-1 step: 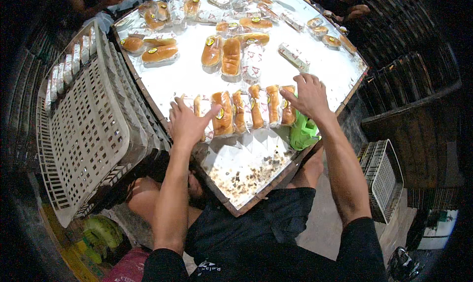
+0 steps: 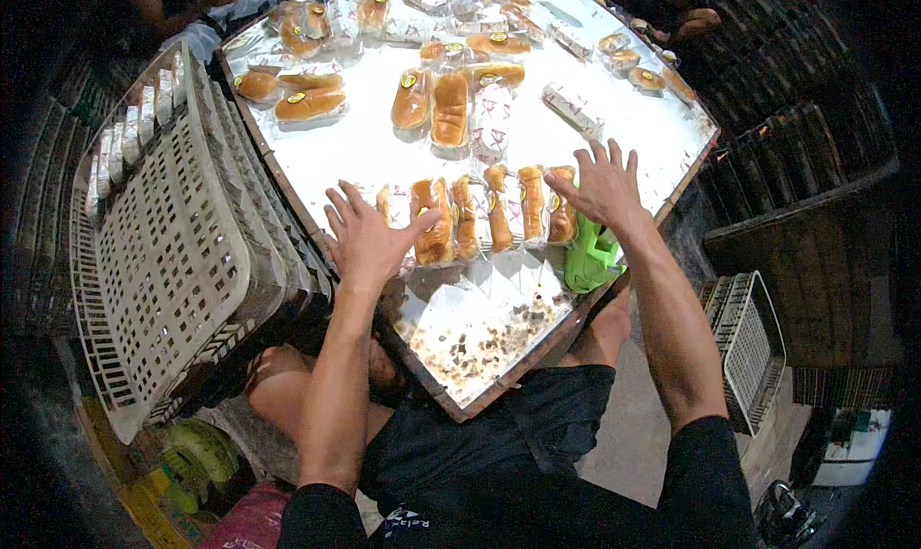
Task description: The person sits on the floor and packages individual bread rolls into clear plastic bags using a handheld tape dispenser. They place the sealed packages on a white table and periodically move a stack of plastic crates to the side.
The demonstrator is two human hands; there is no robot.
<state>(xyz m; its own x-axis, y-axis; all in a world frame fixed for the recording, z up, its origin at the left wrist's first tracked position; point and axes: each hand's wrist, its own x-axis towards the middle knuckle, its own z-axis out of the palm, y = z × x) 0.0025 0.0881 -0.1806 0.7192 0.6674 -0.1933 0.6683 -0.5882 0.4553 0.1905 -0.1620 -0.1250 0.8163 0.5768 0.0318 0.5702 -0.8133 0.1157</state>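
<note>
Buns (image 2: 501, 221) in clear wrapping sit in a row near the close corner of the white worktop (image 2: 355, 151), between the left hand (image 2: 369, 240), its fingers spread wide at the row's left end, and the right hand (image 2: 602, 192), likewise splayed, near a bright green object (image 2: 592, 261).

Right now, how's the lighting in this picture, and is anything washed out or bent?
In the head view, the white tabletop glares, nearly washed out around its middle; in the same view, the row of wrapped buns shows readable outlines, the dark stacks at right sink into shadow, the pale crate at left looks bowed by the fisheye, and the corners go black.
</note>
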